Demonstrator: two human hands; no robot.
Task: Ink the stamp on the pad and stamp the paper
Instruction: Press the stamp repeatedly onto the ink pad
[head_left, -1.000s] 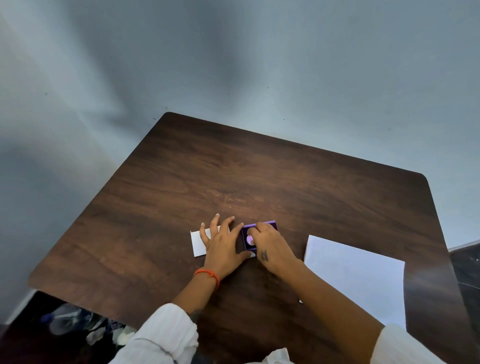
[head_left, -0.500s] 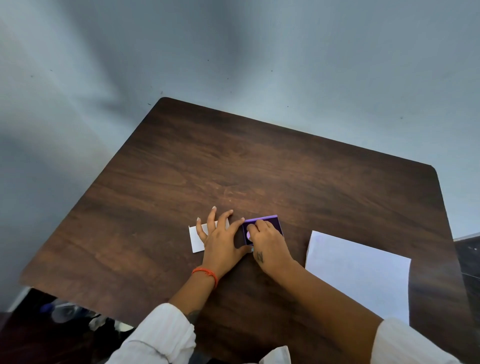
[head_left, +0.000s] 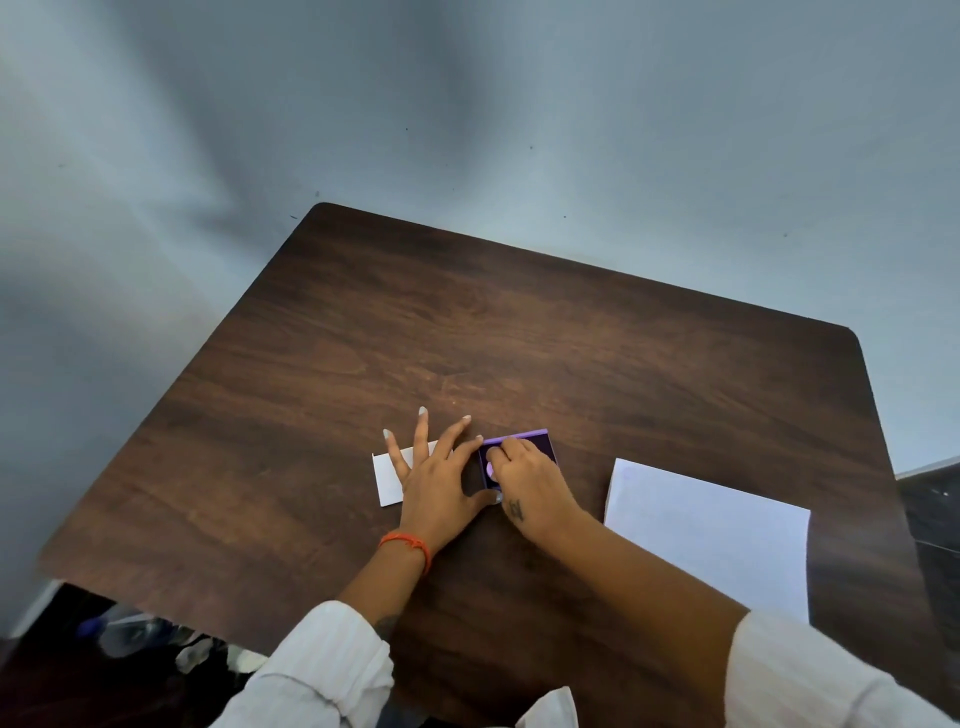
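A: Head view. Where was the stamp (head_left: 491, 469) found?

B: Pinched in the fingertips of the right hand (head_left: 527, 480), seated on the purple ink pad (head_left: 540, 448), roughly mid-way along the near half of the table (head_left: 519, 338). Only a pale lilac sliver visible under the fingers; contact of its face with the pad not resolvable.

A: And the left hand (head_left: 436, 486)?

B: Laid flat with fingers spread wide, resting partly over a small white card (head_left: 387, 480) toward the left edge. Index fingertip and thumb placed against the pad's left side, judged to brace it. Nothing gripped.

A: Progress so far?

B: Judged to be in the inking step, early in the task. Seen blank: the sheet of paper (head_left: 711, 535), lying toward the near right corner, well apart from the pad. No mark detected on it, though faint print could not be ruled out.

A: Remaining?

B: Lifting the stamp, carrying it rightward to the paper, pressing it down squarely.
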